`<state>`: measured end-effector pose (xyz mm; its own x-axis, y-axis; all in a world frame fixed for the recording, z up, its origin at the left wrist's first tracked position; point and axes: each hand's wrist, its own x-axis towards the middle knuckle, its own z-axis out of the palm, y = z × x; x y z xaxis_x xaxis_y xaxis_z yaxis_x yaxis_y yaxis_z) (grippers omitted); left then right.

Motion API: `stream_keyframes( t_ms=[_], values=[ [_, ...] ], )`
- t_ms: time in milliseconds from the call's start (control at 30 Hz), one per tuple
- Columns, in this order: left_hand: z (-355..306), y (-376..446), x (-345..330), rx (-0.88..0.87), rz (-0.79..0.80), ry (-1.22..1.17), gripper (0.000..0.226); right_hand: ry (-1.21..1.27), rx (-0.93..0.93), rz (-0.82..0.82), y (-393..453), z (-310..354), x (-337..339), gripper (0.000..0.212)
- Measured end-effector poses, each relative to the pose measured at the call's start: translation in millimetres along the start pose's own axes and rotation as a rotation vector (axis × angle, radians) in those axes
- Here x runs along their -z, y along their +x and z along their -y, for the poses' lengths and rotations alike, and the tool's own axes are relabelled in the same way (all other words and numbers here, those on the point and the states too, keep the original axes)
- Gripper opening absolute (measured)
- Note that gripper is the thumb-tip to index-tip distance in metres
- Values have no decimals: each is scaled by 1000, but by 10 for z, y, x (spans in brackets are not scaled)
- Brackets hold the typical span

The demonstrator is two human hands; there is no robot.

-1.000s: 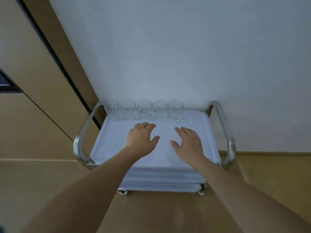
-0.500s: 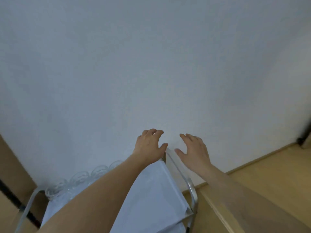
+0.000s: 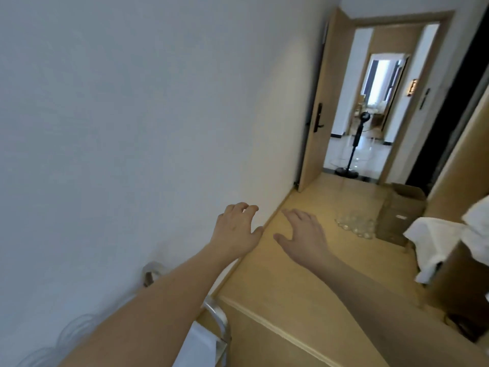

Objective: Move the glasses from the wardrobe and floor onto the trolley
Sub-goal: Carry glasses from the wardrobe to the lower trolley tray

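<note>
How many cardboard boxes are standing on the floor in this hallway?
1. The cardboard box stands open on the floor at the right, just past the cluster of glasses, before the doorway. Others may be hidden behind the white cloth at the right edge.

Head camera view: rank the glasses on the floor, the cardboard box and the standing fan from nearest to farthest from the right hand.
Measured from the right hand:
1. Glasses on the floor, clustered just right of the hand and a little beyond it.
2. Cardboard box, directly behind the glasses, further right.
3. Standing fan, well beyond both, out past the open doorway.
</note>
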<state>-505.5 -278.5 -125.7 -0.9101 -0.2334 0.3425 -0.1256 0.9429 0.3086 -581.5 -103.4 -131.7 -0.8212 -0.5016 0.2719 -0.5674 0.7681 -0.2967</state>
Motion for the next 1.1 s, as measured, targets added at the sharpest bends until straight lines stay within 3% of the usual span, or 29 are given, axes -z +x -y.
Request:
stream_keyframes(
  t_ms=[233,500,767,1100],
  values=[
    [-794,722,-451,-217,65,-39,60,-53,-228,-66,30,-981,354,73],
    [-1726,1638,-981,-391,82,-46,58,-54,-332,-169,362,-2085,729,71],
    [-2559,2561,-1580,-450,108,-54,58,-51,-373,-213,909,-3246,905,70],
    [-3094,3554,-2445,-545,204,-93,58,-115,-496,-201,1495,-4319,717,68]
  ],
)
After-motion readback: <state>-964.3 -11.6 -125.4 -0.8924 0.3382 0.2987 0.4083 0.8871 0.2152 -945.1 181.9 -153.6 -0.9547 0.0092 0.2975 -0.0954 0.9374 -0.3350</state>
